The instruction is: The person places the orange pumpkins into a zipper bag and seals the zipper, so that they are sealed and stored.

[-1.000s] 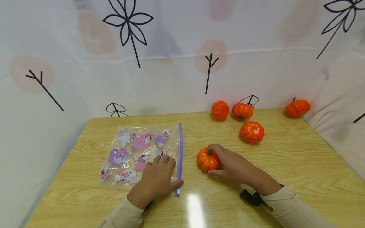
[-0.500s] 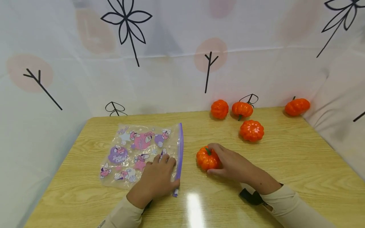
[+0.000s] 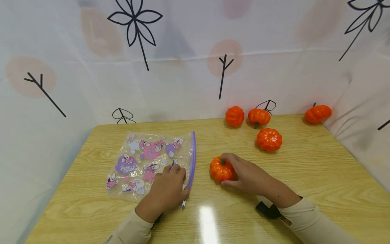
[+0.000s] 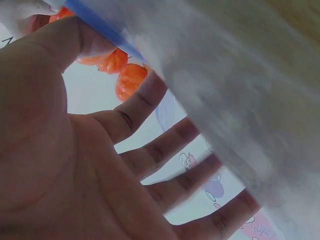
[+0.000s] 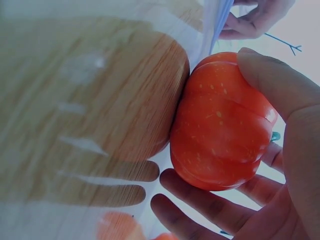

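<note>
A clear zip bag (image 3: 128, 181) with pink and purple cartoon prints and a purple zip strip (image 3: 193, 152) lies flat on the table at left. My left hand (image 3: 167, 189) rests on its lower right part. In the left wrist view the fingers (image 4: 165, 150) are spread and fairly straight, tips on the bag, with the thumb at the zip strip. To the right, my right hand (image 3: 243, 173) holds a small orange toy pumpkin (image 3: 220, 171) with a green stem, thumb and fingers around its sides. The pumpkin (image 5: 220, 125) sits on the tabletop.
Several more toy pumpkins lie farther back on the wooden table (image 3: 304, 162): one (image 3: 269, 139) mid-right, two by the back cloth, including one pumpkin (image 3: 235, 116), and another pumpkin (image 3: 318, 114) in the far right corner. White printed cloth (image 3: 182, 84) surrounds the table's back and sides.
My left thumb has drawn inward to the left, and the near end of the zip strip has shifted and turned with it. The right hand and its pumpkin have stayed in place.
</note>
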`<move>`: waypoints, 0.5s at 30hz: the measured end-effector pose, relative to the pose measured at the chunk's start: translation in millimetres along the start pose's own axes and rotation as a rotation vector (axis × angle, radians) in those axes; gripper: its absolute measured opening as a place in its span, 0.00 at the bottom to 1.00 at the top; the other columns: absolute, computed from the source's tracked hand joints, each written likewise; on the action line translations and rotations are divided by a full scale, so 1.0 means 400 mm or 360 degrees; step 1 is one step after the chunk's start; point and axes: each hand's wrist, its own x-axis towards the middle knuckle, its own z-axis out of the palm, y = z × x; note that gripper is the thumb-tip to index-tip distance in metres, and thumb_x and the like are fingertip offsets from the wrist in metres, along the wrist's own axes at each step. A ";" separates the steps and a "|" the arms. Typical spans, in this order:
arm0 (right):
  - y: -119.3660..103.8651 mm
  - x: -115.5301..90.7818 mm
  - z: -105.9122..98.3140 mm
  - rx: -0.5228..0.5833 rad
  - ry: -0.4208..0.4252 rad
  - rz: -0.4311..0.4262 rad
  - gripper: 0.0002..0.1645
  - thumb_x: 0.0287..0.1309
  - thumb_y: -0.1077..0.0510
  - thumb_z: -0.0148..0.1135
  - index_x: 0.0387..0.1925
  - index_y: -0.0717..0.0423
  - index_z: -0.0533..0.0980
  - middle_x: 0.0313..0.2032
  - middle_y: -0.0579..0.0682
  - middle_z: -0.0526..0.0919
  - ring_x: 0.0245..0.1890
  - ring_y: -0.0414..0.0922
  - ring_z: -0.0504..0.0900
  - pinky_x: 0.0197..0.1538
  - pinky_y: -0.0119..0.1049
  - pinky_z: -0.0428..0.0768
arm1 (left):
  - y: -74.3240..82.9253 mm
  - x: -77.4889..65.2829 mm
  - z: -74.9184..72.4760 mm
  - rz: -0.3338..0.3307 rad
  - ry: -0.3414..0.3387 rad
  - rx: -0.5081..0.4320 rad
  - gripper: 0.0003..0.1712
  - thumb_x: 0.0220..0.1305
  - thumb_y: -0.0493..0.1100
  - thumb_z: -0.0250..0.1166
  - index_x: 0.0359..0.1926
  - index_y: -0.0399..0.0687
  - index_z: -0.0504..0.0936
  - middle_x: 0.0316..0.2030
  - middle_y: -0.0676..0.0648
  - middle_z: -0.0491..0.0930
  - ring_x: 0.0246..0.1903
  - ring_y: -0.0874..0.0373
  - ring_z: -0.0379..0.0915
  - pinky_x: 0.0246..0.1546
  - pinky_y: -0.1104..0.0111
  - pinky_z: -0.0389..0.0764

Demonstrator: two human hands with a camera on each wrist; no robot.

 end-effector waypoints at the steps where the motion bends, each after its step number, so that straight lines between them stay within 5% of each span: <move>1: 0.000 0.000 0.000 0.0000 0.0001 -0.0001 0.46 0.54 0.43 0.73 0.67 0.49 0.59 0.59 0.51 0.77 0.57 0.50 0.80 0.58 0.50 0.79 | 0.000 0.000 0.000 0.0000 0.0002 -0.0003 0.15 0.59 0.53 0.68 0.33 0.51 0.73 0.40 0.47 0.74 0.45 0.46 0.73 0.31 0.52 0.78; 9: 0.001 -0.001 0.001 0.0003 0.0004 -0.0002 0.46 0.53 0.43 0.74 0.67 0.49 0.60 0.58 0.50 0.77 0.56 0.49 0.81 0.58 0.49 0.80 | 0.002 0.003 0.001 0.0007 0.0003 0.0014 0.15 0.58 0.53 0.69 0.28 0.54 0.73 0.29 0.52 0.72 0.32 0.55 0.69 0.28 0.60 0.70; 15: 0.002 -0.002 0.002 -0.0004 0.0013 -0.0017 0.46 0.53 0.43 0.74 0.67 0.49 0.60 0.58 0.50 0.77 0.56 0.49 0.81 0.58 0.49 0.80 | 0.002 0.001 -0.001 -0.0003 -0.0069 -0.0174 0.11 0.58 0.48 0.68 0.29 0.52 0.74 0.22 0.55 0.69 0.20 0.62 0.64 0.18 0.68 0.65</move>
